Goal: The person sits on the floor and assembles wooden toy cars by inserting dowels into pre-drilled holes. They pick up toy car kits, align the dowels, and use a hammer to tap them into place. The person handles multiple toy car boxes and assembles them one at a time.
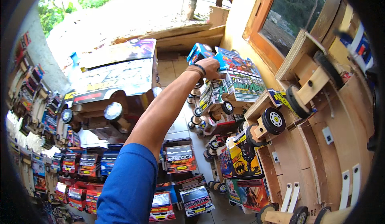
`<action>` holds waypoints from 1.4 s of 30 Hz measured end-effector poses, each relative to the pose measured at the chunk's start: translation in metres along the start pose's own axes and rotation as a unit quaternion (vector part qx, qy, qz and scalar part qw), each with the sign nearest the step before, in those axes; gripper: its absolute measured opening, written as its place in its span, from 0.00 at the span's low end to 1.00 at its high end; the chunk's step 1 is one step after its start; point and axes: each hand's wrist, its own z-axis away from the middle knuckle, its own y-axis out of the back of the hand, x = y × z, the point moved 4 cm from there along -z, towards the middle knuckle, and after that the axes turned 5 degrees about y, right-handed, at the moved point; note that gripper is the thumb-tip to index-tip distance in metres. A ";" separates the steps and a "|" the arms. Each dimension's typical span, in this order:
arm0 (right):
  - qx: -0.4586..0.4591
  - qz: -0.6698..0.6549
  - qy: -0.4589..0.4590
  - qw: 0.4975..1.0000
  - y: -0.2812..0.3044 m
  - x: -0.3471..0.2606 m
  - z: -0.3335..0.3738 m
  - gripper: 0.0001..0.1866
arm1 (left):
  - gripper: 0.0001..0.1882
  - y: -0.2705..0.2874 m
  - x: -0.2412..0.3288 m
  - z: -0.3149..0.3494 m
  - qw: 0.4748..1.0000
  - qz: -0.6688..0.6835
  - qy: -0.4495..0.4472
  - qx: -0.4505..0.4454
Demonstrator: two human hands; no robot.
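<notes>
My left hand (209, 68), with dark bands round its wrist, reaches far ahead under a blue sleeve. Its fingers close on a blue toy truck (197, 54) at the top of a stack, though the fingertips are partly hidden. Right beside the hand is a blue printed panel (242, 64), and I cannot tell whether it belongs to the same truck. Below it sits a white and green toy truck (246, 87) with small black wheels. My right hand does not show.
A large white printed toy truck (116, 79) stands at the left. Rows of small toy trucks (180, 158) fill the tiled floor below. Along the right, big wooden truck bodies (298, 160) lie on their sides, wheels outward. An orange-framed window (260, 13) stands behind.
</notes>
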 end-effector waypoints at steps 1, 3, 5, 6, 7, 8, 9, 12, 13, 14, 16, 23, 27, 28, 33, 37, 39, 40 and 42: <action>0.000 0.003 0.005 1.000 -0.002 -0.002 0.002 0.35 | 0.28 0.022 -0.001 0.004 1.000 -0.018 0.006 -0.001; 0.000 0.009 0.015 1.000 -0.009 -0.010 0.009 0.35 | 0.26 0.078 0.003 0.018 0.999 -0.041 0.011 0.019; -0.003 0.020 0.026 0.999 -0.016 -0.017 0.015 0.35 | 0.25 0.145 0.008 0.034 0.995 -0.090 0.043 0.019; -0.006 0.025 0.028 0.999 -0.020 -0.020 0.018 0.35 | 0.26 0.179 0.012 0.048 0.991 -0.108 0.065 0.033; -0.014 0.036 0.024 0.999 -0.024 -0.022 0.018 0.34 | 0.26 0.214 0.017 0.061 0.986 -0.136 0.084 0.037; 0.014 0.045 0.044 0.998 -0.024 -0.021 0.020 0.33 | 0.26 0.241 0.025 0.074 0.981 -0.162 0.105 0.035; 0.041 0.057 0.063 0.996 -0.025 -0.023 0.020 0.32 | 0.24 0.278 0.033 0.094 0.973 -0.194 0.116 0.046; 0.171 0.110 0.214 0.955 -0.029 -0.035 0.008 0.29 | 0.22 0.384 0.060 0.158 0.955 -0.266 0.129 -0.004; 0.173 0.056 0.196 0.964 -0.028 -0.033 0.010 0.27 | 0.21 0.414 0.071 0.182 0.948 -0.272 0.162 0.015; 0.171 0.001 0.173 0.970 -0.025 -0.031 0.006 0.25 | 0.15 0.441 0.076 0.215 0.966 -0.135 0.219 -0.021; 0.308 -0.034 0.176 0.934 -0.020 -0.047 0.010 0.23 | 0.08 0.476 0.100 0.280 0.941 0.105 0.281 -0.157; 0.484 -0.043 0.328 0.810 -0.028 -0.154 0.043 0.27 | 0.14 0.496 0.201 0.491 0.845 -0.108 0.284 -0.439; 0.469 0.165 0.245 0.833 -0.092 -0.194 0.115 0.34 | 0.18 0.476 0.244 0.591 0.773 -0.216 0.190 -0.565; 0.450 0.166 0.234 0.846 -0.104 -0.196 0.130 0.34 | 0.19 0.465 0.250 0.609 0.757 -0.224 0.157 -0.593; 0.343 0.110 0.252 0.898 -0.155 -0.182 0.150 0.31 | 0.24 0.388 0.266 0.679 0.723 -0.181 0.055 -0.664; 0.173 -0.053 0.288 0.940 -0.190 -0.147 0.121 0.24 | 0.23 0.297 0.274 0.706 0.718 -0.119 0.000 -0.685; 0.062 -0.111 0.261 0.957 -0.207 -0.116 0.114 0.26 | 0.23 0.253 0.275 0.713 0.720 -0.085 0.020 -0.688; 0.012 -0.104 0.232 0.967 -0.216 -0.100 0.109 0.27 | 0.23 0.232 0.278 0.716 0.718 -0.074 -0.035 -0.691; 0.043 -0.149 0.246 0.957 -0.237 -0.082 0.101 0.26 | 0.21 0.191 0.274 0.719 0.727 -0.066 -0.037 -0.683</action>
